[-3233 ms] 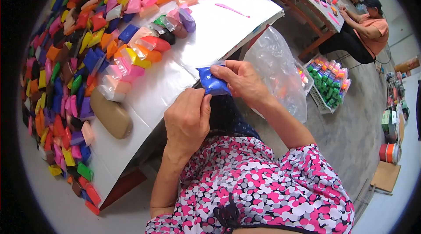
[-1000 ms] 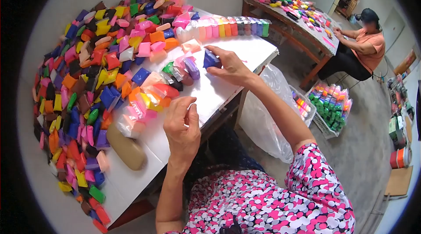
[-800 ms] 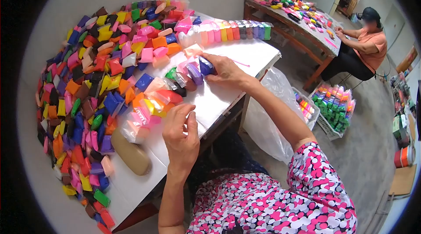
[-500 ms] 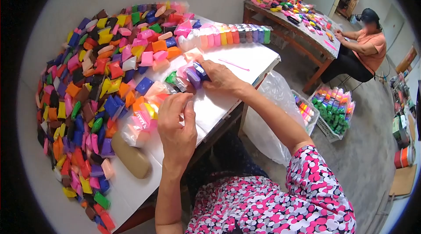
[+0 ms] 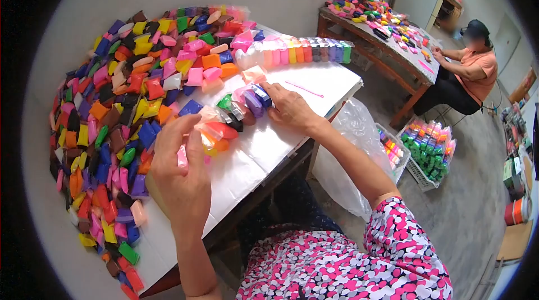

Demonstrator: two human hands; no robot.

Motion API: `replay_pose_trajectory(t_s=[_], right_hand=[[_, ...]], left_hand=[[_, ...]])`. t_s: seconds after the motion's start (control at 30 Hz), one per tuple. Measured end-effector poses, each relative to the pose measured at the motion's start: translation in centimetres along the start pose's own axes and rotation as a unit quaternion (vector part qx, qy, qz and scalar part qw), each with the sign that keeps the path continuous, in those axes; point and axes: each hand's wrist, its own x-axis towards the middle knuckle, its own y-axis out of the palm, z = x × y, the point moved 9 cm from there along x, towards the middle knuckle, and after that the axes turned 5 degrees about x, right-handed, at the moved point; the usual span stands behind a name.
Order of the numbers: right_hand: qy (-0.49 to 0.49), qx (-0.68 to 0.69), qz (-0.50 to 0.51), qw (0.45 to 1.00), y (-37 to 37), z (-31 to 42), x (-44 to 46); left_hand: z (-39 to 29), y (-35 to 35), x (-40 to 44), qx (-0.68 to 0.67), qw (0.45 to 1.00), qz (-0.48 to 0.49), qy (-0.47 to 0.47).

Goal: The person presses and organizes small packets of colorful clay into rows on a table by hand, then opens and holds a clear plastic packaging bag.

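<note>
On the white-topped table (image 5: 236, 199), my right hand (image 5: 292, 110) closes its fingers round the near end of a row of small soft packets, with dark blue and purple packets (image 5: 255, 100) at its fingertips. The row curves on through black, green, red and orange packets (image 5: 220, 131) toward my left hand. My left hand (image 5: 182, 171) is raised beside that far end, thumb and fingers curved but apart. It partly covers a pink packet (image 5: 182, 155); whether it touches it I cannot tell. An olive-brown rounded block (image 5: 156, 196) is mostly hidden behind my left wrist.
A big heap of coloured packets (image 5: 118, 126) covers the table's left side. A clear-wrapped row of packets (image 5: 303, 53) and a pink stick (image 5: 304, 89) lie at the back. Right: a plastic bag (image 5: 351, 159), a filled basket (image 5: 424, 159), and a person (image 5: 477, 69) at another table.
My left hand has moved left, and its fingers have gone from pinched together to apart. The packets at the row's left end now lie closer to the rest. My right hand stays at its end.
</note>
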Motion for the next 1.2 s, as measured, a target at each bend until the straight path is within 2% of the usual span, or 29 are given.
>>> replay_pose_trajectory(t_s=[0.2, 0.3, 0.67, 0.77, 0.87, 0.97, 1.0, 1.1, 1.2], right_hand=[[-0.016, -0.008, -0.049, 0.999, 0.0, 0.6, -0.1], [-0.009, -0.021, -0.049, 0.999, -0.2, 1.0, -0.4], [-0.010, -0.046, -0.038, 0.998, 0.2, 0.6, -0.3], [-0.006, -0.048, -0.036, 0.998, 0.6, 0.2, -0.1], [-0.002, -0.053, -0.027, 0.998, 0.2, 0.6, -0.3], [-0.011, -0.051, -0.043, 0.998, 0.0, 0.7, -0.3], [-0.016, -0.047, -0.053, 0.997, 0.0, 0.9, -0.3], [-0.015, -0.044, -0.052, 0.998, -0.3, 1.0, -0.4], [-0.030, -0.051, -0.059, 0.996, -0.3, 1.1, -0.3]], left_hand=[[-1.1, 1.6, 0.6, 0.018, 0.999, 0.048, 0.016], [-2.0, 4.7, 1.8, 0.044, 0.993, 0.052, 0.098], [-0.5, 14.6, 3.5, 0.074, 0.955, 0.145, 0.248], [-0.2, 15.3, 3.9, 0.034, 0.955, 0.164, 0.245], [1.1, 14.6, 5.4, -0.047, 0.968, 0.208, 0.130], [4.6, 13.1, 7.2, -0.172, 0.974, 0.132, 0.064], [5.5, 12.6, 7.7, -0.252, 0.960, 0.123, 0.017], [6.7, 10.5, 7.7, -0.342, 0.933, 0.094, -0.064], [7.1, 10.7, 7.6, -0.306, 0.946, 0.097, -0.053]])
